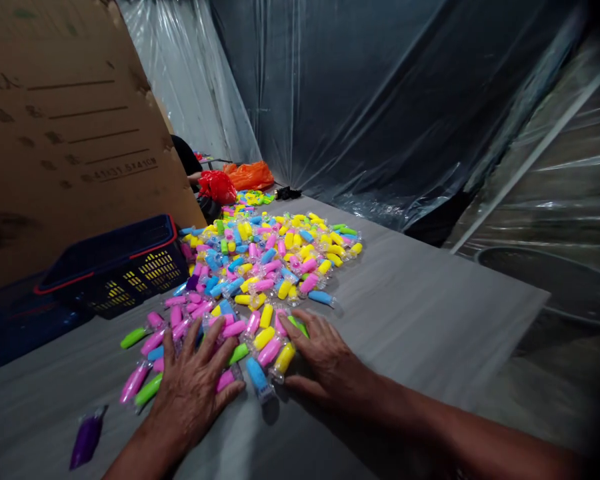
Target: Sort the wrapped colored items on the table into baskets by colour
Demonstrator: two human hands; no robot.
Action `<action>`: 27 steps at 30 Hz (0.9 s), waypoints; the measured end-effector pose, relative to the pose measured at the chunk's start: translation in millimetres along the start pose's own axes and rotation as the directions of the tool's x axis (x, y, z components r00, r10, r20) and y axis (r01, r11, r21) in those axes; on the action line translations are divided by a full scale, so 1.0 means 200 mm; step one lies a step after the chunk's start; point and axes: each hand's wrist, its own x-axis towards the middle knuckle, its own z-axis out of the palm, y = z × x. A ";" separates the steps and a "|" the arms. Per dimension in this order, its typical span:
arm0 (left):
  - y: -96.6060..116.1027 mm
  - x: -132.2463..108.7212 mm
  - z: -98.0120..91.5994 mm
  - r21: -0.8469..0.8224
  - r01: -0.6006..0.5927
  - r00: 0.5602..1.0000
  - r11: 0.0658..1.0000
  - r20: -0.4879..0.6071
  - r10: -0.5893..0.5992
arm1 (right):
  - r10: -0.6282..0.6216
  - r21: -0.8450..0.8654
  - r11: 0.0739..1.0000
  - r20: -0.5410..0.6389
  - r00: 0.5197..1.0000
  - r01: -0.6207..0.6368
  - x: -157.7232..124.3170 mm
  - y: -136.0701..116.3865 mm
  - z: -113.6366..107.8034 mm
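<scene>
The grey table (405,293) bears colourful packets (261,285), long axes pointing variously.

Grey tabletop (405,300), streaked, stretches toward back. Dark plastic sheeting (380,100) hangs behind, creased, glossy; paler translucent sheet (195,80) to its left. Lighting dim; floor (555,393) shadowy beyond tabletop's right edge.

Both hands (193,387) are bare, with slender fingers (210,340) and lightly creased backs, tapering into uncovered forearms (430,420).
</scene>
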 end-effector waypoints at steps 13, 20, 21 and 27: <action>-0.29 -0.16 0.05 0.006 -0.008 0.998 1.000 0.059 0.008 | -0.151 0.055 0.988 0.116 0.982 0.146 0.35 -0.05 -0.17; -0.17 -0.12 -0.05 -0.090 0.036 0.999 0.995 -0.009 -0.037 | -0.105 -0.259 0.959 0.053 0.993 0.115 0.57 0.00 -0.11; -0.15 -0.10 -0.07 -0.110 0.040 0.999 0.993 -0.028 -0.043 | -0.106 -0.303 0.947 0.032 0.994 0.110 0.58 0.00 -0.09; -0.06 0.17 -0.10 -0.219 0.073 0.997 0.973 -0.005 -0.076 | -0.119 -0.367 0.925 -0.029 0.993 0.100 0.56 0.04 -0.10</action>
